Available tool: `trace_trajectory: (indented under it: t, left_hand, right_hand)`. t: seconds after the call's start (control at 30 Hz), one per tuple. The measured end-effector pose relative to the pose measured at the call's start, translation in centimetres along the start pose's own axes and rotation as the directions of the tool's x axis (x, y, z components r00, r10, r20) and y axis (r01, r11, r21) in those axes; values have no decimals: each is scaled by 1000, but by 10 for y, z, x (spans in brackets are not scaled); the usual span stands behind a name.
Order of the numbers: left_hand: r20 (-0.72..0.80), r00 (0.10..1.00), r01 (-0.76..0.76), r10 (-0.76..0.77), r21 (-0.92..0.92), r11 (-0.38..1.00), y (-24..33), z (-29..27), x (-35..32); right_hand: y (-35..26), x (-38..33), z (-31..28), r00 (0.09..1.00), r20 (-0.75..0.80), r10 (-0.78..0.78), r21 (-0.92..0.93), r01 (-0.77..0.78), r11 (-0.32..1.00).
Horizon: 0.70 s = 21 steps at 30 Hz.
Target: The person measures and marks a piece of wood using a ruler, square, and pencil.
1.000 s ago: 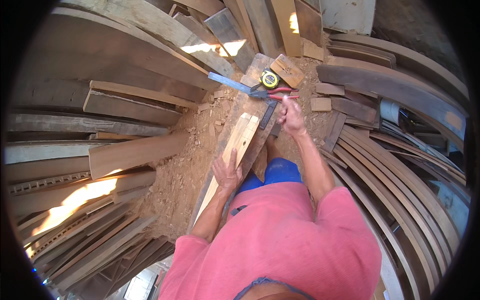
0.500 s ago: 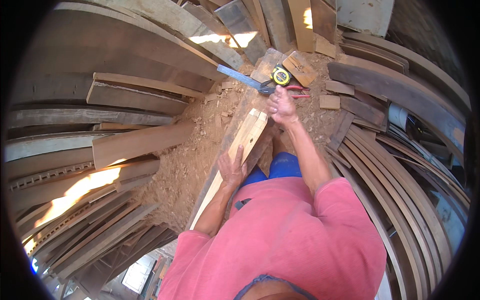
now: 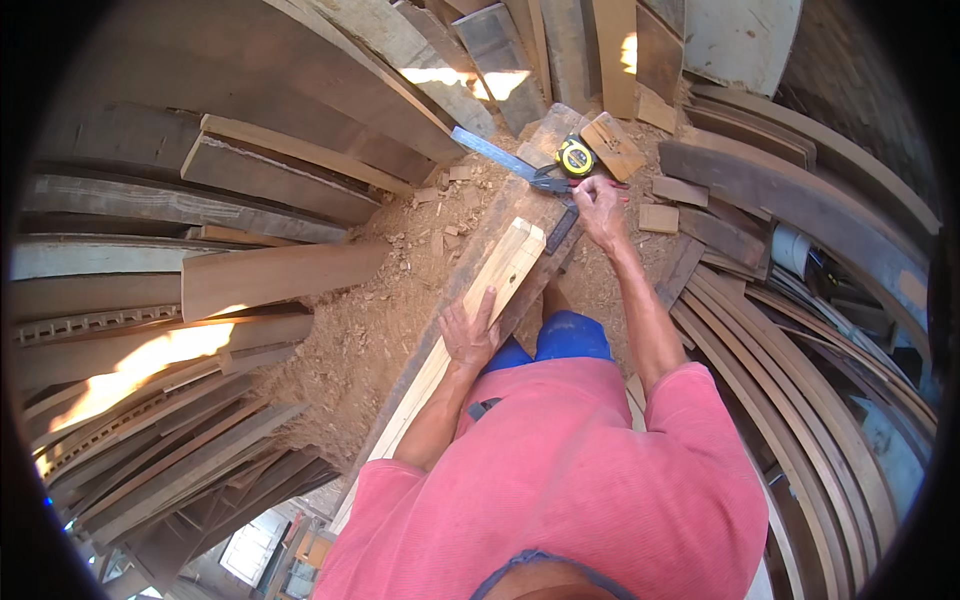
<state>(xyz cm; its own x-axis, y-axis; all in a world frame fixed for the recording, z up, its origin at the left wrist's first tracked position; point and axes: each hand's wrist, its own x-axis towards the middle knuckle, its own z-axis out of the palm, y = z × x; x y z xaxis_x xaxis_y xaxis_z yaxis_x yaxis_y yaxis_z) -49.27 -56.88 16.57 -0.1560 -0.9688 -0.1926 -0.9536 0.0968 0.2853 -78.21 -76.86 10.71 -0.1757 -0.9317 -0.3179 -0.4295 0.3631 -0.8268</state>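
A long pale squared timber (image 3: 508, 262) lies lengthwise on a rough wooden plank (image 3: 548, 125). My left hand (image 3: 470, 332) grips it partway along, thumb on the top face and fingers over the left side. Beyond the timber's far end, my right hand (image 3: 600, 212) is closed in a pinch beside red-handled pliers (image 3: 622, 186); what its fingertips hold is hidden. A metal blade (image 3: 492, 150), bluish grey, slants off the plank to the left. A dark flat strip (image 3: 563, 232) sits between the timber's end and my right hand. Just past them rests a yellow-and-black tape measure (image 3: 576, 156).
A small wooden block (image 3: 614, 145) lies beside the tape measure. Sawdust and chips (image 3: 370, 320) cover the ground. Boards (image 3: 280, 280) are stacked on the left, and long curved-looking planks (image 3: 790, 380) stand on the right. Short offcuts (image 3: 658, 218) lie nearby.
My right hand has moved right and slightly nearer, away from the timber's end, and the dark strip now shows. My left hand stays on the timber. The view has shifted slightly.
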Motion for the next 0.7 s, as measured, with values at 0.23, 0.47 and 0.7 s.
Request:
trace_trajectory:
  t: [0.23,0.47,0.7]
  left_hand:
    - [-77,997,-29,32,44,999,5,-4,2]
    - [-48,999,-4,4,8,1000,2,1,1]
    - [-11,1000,28,-28,28,999,-4,3,0]
  right_hand:
    - [-15,17,-47,994,73,-82,-383,104,918]
    - [-28,21,-38,932,-93,-350,-491,263,831]
    - [-79,24,23,908,349,-234,-214,320,923]
